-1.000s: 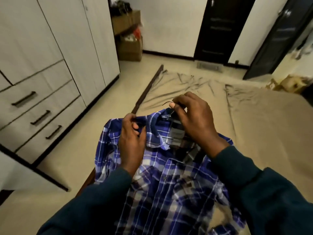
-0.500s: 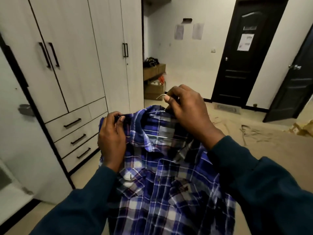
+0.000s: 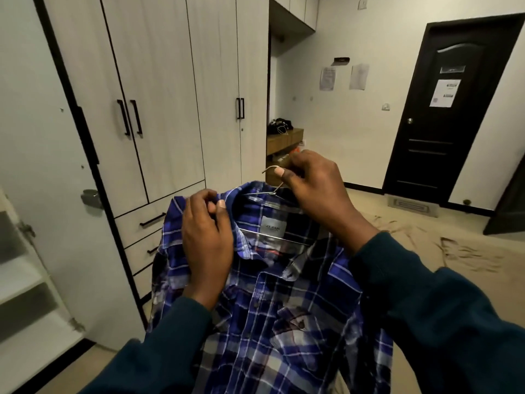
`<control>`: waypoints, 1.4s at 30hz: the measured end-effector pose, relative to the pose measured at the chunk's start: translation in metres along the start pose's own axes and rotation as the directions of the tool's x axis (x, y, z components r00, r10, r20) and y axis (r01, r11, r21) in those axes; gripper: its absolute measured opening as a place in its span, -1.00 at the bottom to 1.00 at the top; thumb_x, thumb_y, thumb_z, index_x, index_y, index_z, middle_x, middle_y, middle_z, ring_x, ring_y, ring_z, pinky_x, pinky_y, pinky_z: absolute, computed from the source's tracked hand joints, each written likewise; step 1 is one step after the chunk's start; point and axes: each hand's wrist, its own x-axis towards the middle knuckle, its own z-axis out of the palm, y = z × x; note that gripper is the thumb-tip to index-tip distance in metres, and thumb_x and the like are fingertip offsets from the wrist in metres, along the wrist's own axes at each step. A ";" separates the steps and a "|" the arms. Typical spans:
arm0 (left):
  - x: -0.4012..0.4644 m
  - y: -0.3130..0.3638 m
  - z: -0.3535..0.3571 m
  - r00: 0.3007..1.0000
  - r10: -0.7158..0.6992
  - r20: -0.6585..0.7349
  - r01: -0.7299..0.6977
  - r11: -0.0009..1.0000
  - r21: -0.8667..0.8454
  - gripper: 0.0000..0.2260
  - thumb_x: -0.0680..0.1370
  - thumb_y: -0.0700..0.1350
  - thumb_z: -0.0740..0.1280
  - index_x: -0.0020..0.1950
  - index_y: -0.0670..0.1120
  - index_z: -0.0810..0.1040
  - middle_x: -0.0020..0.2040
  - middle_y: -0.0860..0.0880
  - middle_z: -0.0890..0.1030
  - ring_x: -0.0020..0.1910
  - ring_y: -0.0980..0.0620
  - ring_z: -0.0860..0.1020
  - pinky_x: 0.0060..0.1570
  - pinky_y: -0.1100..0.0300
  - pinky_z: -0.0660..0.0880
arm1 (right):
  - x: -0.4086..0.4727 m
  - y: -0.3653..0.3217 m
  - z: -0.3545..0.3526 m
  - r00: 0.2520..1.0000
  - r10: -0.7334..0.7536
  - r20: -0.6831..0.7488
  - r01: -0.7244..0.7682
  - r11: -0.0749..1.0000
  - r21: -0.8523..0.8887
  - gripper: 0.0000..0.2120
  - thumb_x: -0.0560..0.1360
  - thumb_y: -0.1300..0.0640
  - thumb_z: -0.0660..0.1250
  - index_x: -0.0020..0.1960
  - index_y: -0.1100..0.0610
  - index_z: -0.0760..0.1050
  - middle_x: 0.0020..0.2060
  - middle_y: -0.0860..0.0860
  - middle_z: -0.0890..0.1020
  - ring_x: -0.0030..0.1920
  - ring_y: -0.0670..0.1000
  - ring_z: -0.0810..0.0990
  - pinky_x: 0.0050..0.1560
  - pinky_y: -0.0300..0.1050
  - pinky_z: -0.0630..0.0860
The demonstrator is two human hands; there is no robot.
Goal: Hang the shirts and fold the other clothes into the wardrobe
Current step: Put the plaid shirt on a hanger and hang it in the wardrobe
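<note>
A blue and white plaid shirt hangs in front of me on a thin metal hanger. My right hand grips the hanger just below its hook, above the collar. My left hand pinches the shirt's left shoulder and collar edge between thumb and fingers. A grey label shows inside the collar. The pale wooden wardrobe stands ahead on the left, with closed doors, black handles and drawers below. The shirt's lower part runs out of view.
An open wardrobe door stands at the left, with white shelves beside it. A bed with a tan sheet lies at the right. A black door is in the far wall. Cardboard boxes sit in the corner.
Both hands have lifted the shirt off the bed and my view has swung up and left toward the wardrobe. The grips on hanger and shoulder are unchanged.
</note>
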 end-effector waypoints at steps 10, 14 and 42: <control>0.010 0.005 0.004 0.997 0.066 -0.027 -0.063 0.993 0.102 -0.85 0.67 -0.15 0.23 0.20 -0.06 0.53 0.07 0.11 0.42 0.02 -0.08 0.51 -0.01 -0.04 0.51 | 0.024 0.012 -0.001 0.997 -0.010 0.071 0.016 0.997 -0.072 -0.91 0.57 0.07 0.37 -0.05 0.06 0.62 -0.11 -0.08 0.56 -0.07 -0.04 0.54 -0.02 -0.02 0.53; 0.026 0.014 0.003 0.991 0.127 -0.035 -0.123 0.988 0.091 -0.85 0.66 -0.12 0.22 0.15 -0.09 0.54 0.06 0.11 0.45 0.01 -0.05 0.53 -0.03 -0.07 0.54 | 0.043 0.005 -0.015 0.994 -0.041 0.106 0.054 0.991 -0.120 -0.91 0.55 0.01 0.39 -0.06 0.01 0.64 -0.14 -0.12 0.56 -0.03 -0.04 0.50 -0.02 -0.07 0.43; 0.136 -0.124 -0.165 0.990 0.015 -0.140 0.029 0.952 0.306 -0.92 0.66 -0.06 0.26 0.10 0.00 0.53 -0.24 -0.01 0.63 -0.30 0.00 0.59 -0.36 0.02 0.53 | 0.106 -0.177 0.148 0.906 -0.328 0.267 0.283 0.940 0.193 -0.86 0.59 0.02 0.35 0.01 0.06 0.64 -0.11 -0.08 0.63 -0.13 -0.16 0.54 -0.21 -0.35 0.42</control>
